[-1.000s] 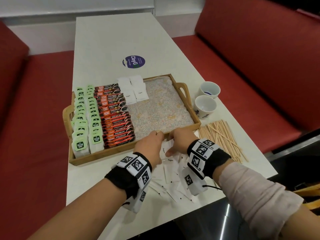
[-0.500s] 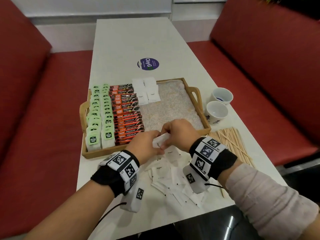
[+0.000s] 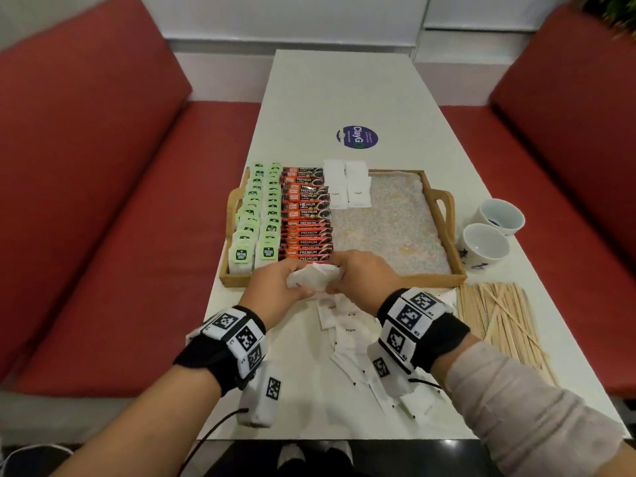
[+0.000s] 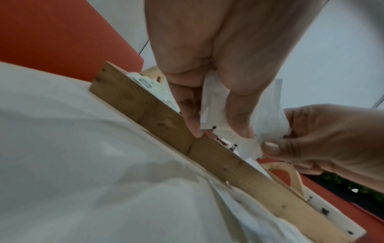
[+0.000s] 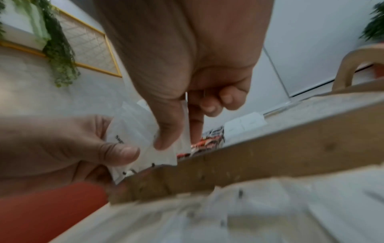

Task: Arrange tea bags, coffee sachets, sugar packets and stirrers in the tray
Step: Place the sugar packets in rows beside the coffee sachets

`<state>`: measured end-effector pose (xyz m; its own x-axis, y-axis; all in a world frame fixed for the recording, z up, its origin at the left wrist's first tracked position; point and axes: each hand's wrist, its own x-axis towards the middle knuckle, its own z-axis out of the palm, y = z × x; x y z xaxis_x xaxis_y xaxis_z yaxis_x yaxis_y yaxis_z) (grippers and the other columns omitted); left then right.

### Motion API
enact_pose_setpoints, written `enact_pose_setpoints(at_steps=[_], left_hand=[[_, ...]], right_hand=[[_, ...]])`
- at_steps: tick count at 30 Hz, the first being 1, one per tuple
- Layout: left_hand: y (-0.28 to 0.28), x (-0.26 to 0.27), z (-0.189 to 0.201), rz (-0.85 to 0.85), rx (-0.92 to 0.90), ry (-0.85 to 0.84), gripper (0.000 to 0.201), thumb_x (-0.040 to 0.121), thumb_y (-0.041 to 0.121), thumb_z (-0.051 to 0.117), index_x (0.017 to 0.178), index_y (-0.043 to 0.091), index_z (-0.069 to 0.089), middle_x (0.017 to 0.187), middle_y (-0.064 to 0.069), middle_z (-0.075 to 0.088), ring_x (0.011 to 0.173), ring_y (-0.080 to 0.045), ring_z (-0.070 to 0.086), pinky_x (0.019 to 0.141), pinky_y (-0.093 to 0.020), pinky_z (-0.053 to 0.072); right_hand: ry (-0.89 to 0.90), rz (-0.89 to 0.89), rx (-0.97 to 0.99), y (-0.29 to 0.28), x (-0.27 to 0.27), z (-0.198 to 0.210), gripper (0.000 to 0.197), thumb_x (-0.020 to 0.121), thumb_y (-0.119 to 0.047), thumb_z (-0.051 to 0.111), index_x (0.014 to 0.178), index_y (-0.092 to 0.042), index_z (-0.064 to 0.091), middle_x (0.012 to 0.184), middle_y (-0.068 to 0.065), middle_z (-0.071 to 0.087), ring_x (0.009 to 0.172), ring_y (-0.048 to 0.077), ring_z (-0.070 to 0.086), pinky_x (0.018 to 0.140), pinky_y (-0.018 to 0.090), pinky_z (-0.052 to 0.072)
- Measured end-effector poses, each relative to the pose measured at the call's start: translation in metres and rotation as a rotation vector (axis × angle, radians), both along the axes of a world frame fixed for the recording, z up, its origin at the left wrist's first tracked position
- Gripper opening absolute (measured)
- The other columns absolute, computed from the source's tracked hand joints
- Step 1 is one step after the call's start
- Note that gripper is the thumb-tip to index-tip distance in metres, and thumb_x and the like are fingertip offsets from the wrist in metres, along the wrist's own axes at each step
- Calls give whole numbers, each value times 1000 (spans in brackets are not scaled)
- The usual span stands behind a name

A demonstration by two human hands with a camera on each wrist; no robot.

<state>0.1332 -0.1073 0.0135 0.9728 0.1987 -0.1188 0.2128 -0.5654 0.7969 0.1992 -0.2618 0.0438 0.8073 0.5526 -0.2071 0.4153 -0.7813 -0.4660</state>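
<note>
**Q:** What do my hands hold, centre of the head view?

**A:** My left hand [image 3: 275, 287] and my right hand [image 3: 361, 275] meet just below the near rim of the rectangular wooden tray with loop handles [image 3: 444, 280]. Both pinch a small bunch of white paper sugar packets [image 3: 315, 277]. In the left wrist view my left thumb and fingers [image 4: 239, 118] are curled onto the packets; in the right wrist view my right thumb presses them against a finger, while the other right fingers are tucked in.

**Q:** How is the tray filled?

**A:** In its left part stand two columns of green-labelled tea bags [image 3: 260, 215]; just right of them, one column of red and black coffee sachets marked PREMIUM [image 3: 306, 215]. At the upper middle of the tray lie a few placed white sugar packets [image 3: 347, 187]. The right part shows the speckled tray floor.

**Q:** What lies outside the tray?

**A:** Loose white sugar packets [image 3: 351, 335] are scattered on the white table [image 3: 344, 87] between my wrists, lower centre. A heap of thin wooden stirrers [image 3: 499, 321] lies at the lower right, beside the tray's near corner. Two white ceramic cups [image 3: 488, 235] stand touching, right of the tray handle. A round dark blue sticker [image 3: 358, 137] sits above the tray.
</note>
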Motion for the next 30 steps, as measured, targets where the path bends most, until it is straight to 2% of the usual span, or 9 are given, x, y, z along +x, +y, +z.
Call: enact_pose_setpoints(at_steps=[2, 5, 10, 13, 15, 17, 20, 25, 30], left_hand=[[3, -6, -4, -3, 49, 12, 27, 74, 16, 78, 97, 19, 65, 91, 5, 69, 86, -11, 61, 74, -21, 45], [8, -14, -12, -23, 95, 32, 30, 71, 16, 79, 97, 19, 65, 91, 7, 68, 84, -10, 62, 76, -26, 49], [11, -20, -29, -41, 142, 103, 37, 72, 9, 77, 102, 24, 61, 100, 7, 63, 89, -9, 58, 74, -17, 39], [12, -18, -28, -31, 132, 105, 31, 75, 12, 74, 101, 23, 63, 100, 5, 64, 90, -12, 59, 74, -20, 41], [14, -15, -22, -18, 80, 107, 31, 75, 14, 73, 102, 25, 63, 98, 7, 65, 92, -12, 61, 77, -23, 45], [15, -12, -14, 4, -45, 107, 32, 74, 15, 77, 102, 23, 64, 93, 8, 68, 89, -12, 64, 77, -25, 50], [16, -4, 2, 47, -415, 182, 32, 73, 11, 79, 100, 16, 63, 87, -3, 69, 79, -18, 67, 69, -35, 58], [17, 16, 26, -19, -980, 313, 52, 77, 7, 71, 125, 14, 52, 110, -15, 67, 98, -31, 65, 71, -45, 58], [13, 36, 42, -11, -1202, 362, 24, 95, 16, 40, 114, 14, 55, 96, -13, 72, 84, -27, 71, 70, -49, 56]], right_hand=[[25, 13, 49, 7, -6, -8, 25, 80, -18, 69, 105, -20, 65, 99, 1, 67, 90, 21, 62, 74, 29, 45], [42, 50, 69, 14, -14, -22, 26, 77, -16, 72, 102, -17, 64, 101, 3, 64, 92, 22, 60, 75, 29, 46], [27, 85, 43, 21, -18, -40, 28, 74, -9, 72, 98, -19, 61, 103, 3, 60, 90, 21, 57, 74, 31, 49], [102, 57, 121, 23, -16, -39, 23, 74, -5, 71, 93, -15, 62, 95, 4, 62, 78, 22, 61, 66, 36, 55], [123, 16, 192, 23, -13, -34, 21, 75, -8, 71, 93, -14, 62, 89, 0, 62, 76, 17, 59, 68, 33, 51], [119, -22, 267, 21, -7, -25, 24, 77, -14, 73, 98, -17, 62, 84, -6, 59, 75, 11, 53, 67, 25, 42], [132, -43, 356, 21, 7, -7, 27, 78, -21, 74, 102, -23, 62, 80, -13, 55, 73, 6, 51, 67, 22, 37], [208, -22, 503, 26, 31, 18, 23, 79, -11, 73, 88, -27, 59, 69, -15, 50, 63, 3, 47, 65, 21, 40], [226, -122, 581, 29, 49, 26, 24, 78, -9, 74, 92, -24, 62, 80, -9, 57, 69, 12, 57, 58, 28, 52]])
